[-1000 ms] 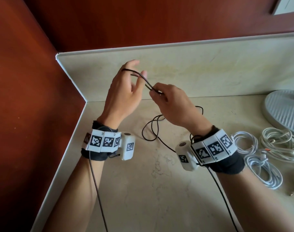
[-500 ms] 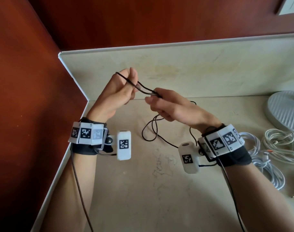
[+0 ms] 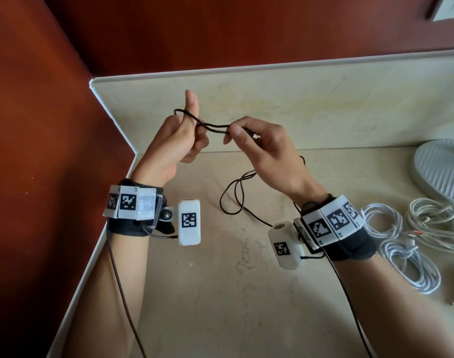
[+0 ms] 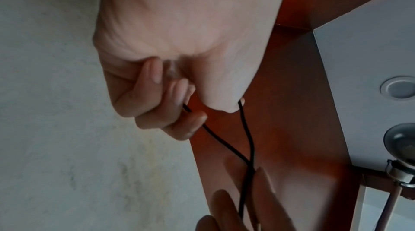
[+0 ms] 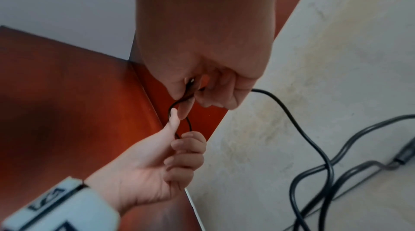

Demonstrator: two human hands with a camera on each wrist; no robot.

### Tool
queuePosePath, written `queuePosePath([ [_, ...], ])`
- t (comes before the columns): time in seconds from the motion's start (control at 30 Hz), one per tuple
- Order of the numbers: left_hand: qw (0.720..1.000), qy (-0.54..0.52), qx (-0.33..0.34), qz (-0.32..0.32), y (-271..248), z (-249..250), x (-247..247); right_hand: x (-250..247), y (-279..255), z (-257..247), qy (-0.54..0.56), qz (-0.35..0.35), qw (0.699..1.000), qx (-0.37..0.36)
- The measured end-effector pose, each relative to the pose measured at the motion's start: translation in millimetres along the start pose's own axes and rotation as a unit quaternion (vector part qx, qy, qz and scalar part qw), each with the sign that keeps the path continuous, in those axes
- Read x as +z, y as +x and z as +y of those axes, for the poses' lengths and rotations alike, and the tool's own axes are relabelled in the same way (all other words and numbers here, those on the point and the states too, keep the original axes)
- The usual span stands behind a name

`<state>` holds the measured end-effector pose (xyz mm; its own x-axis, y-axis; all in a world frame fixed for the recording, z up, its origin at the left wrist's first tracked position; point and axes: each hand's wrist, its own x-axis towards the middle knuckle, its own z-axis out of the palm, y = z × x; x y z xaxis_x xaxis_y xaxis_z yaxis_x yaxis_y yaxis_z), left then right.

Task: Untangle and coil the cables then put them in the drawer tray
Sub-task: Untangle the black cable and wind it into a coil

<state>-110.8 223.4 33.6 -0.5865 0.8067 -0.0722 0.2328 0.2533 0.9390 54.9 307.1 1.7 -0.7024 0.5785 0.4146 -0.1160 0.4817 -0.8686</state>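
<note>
A thin black cable (image 3: 213,126) stretches between both hands above the marble counter. My left hand (image 3: 188,136) has its thumb raised with a cable loop hooked round it, and its curled fingers (image 4: 177,93) hold the strands. My right hand (image 3: 236,131) pinches the two strands close to the metal plug (image 3: 255,136), which sticks out past the fingers. The cable's remaining length (image 3: 232,200) hangs behind the right wrist and lies in loose loops on the counter (image 5: 314,148). No drawer tray is in view.
Several coiled white cables (image 3: 412,264) lie on the counter at the right, below a grey ribbed round base (image 3: 450,171). Red-brown wood walls (image 3: 53,151) close the corner on the left and behind. A low marble backsplash (image 3: 324,99) edges the counter.
My left hand has turned palm inward and raised its thumb, so the loop now sits round the thumb. My right hand has shifted right, drawing the strands taut and showing the plug.
</note>
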Motion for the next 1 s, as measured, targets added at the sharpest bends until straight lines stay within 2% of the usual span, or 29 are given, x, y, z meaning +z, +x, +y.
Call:
queuePosePath([
  [0.2,0.999,-0.007,-0.025,0.030,2,-1,-4,12,-3,7,-0.016,0.103,0.994,-0.038],
  [0.33,0.999,-0.030,-0.028,0.031,4,-4,-4,12,-5,4,-0.047,0.116,0.990,-0.067],
  [0.43,0.998,-0.045,-0.003,0.031,4,-4,-1,11,-7,5,-0.093,0.131,0.984,-0.077],
  [0.53,0.998,-0.041,0.053,0.011,1,-4,5,10,-6,9,-0.126,0.141,0.981,-0.043],
  [0.8,0.985,-0.032,0.125,-0.111,-7,-4,18,2,-3,15,-0.170,0.124,0.977,0.040],
  [0.93,0.990,-0.008,0.103,-0.095,-4,-7,20,2,-4,14,-0.255,0.055,0.964,0.048],
  [1.0,0.994,0.002,0.083,-0.074,-2,-10,23,3,-4,13,-0.296,0.048,0.953,0.045],
])
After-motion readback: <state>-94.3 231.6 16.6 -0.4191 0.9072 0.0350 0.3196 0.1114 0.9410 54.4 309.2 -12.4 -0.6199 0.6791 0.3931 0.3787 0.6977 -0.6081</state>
